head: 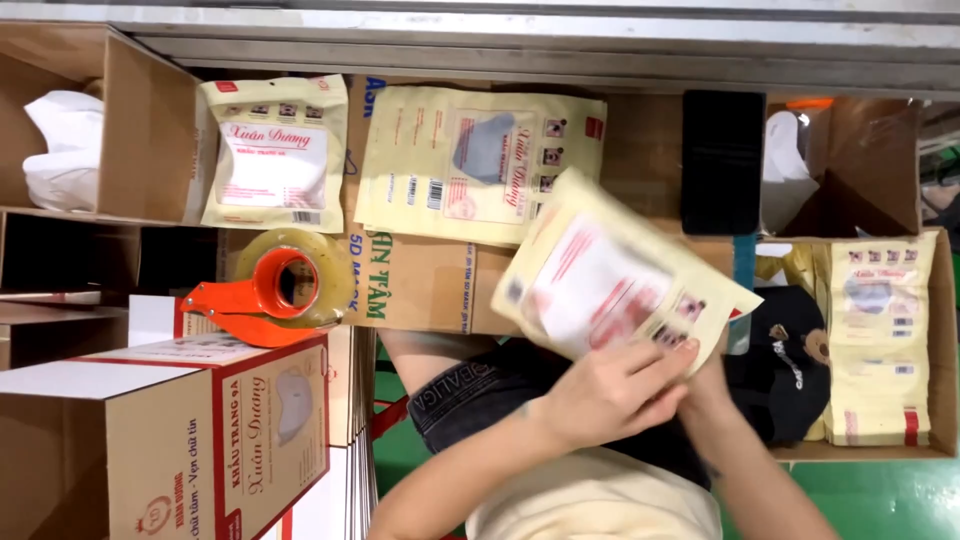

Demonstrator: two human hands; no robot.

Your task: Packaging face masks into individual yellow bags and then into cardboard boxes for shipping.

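Nearest to you, your left hand [615, 390] is lying over the near edge of the yellow packet [610, 275], above your lap. Its fingers [668, 362] are pressing together and pinching the packet's near right corner. Your right hand [708, 375] is sitting just behind the left one and is mostly hidden, so I cannot tell if its fingers are gripping or only touching. The packet is tilting and is looking blurred.

To the near left, a printed cardboard box [200, 430] is standing. Just beyond it, an orange tape dispenser [285, 285] is resting. To the right, a black cap [790, 360] is lying just beside an open carton [938, 340] that is holding more packets.

Farther away, two flat packets [275, 150] [480, 160] are lying on a cardboard sheet [430, 280], and a black pouch [722, 160] is lying to their right. A white bag [65, 145] is sitting in the far left box.

In my judgement, the risk is the small grip. You are holding the packet by one corner only, so it could slip out and fall to the green floor [880, 500]. A wide swing could also push the flat packets out of place.
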